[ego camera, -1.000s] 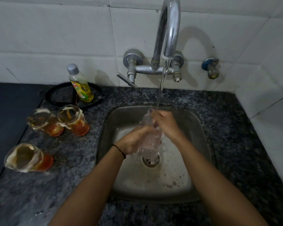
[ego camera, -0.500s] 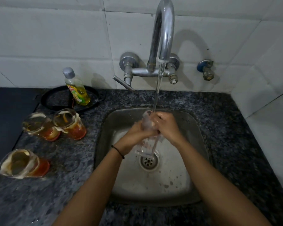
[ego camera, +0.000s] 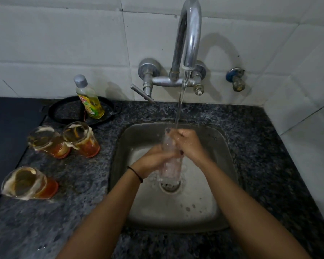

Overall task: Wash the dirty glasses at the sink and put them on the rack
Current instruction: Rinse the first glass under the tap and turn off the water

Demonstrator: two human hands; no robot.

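Glass (ego camera: 171,165) under tap (ego camera: 189,34), left hand (ego camera: 153,159) and right hand (ego camera: 189,144) curled round it; three orange-stained glasses (ego camera: 80,139) nearby.

Glass (ego camera: 171,166) blurry; tap (ego camera: 190,36) top cut off.

- You hold a clear glass (ego camera: 171,163) low in the sink (ego camera: 120,165), under the water stream (ego camera: 180,109).
- Three dirty glasses (ego camera: 81,139), white-smeared with orange dregs, stand on the counter (ego camera: 82,184) to the sink's left.
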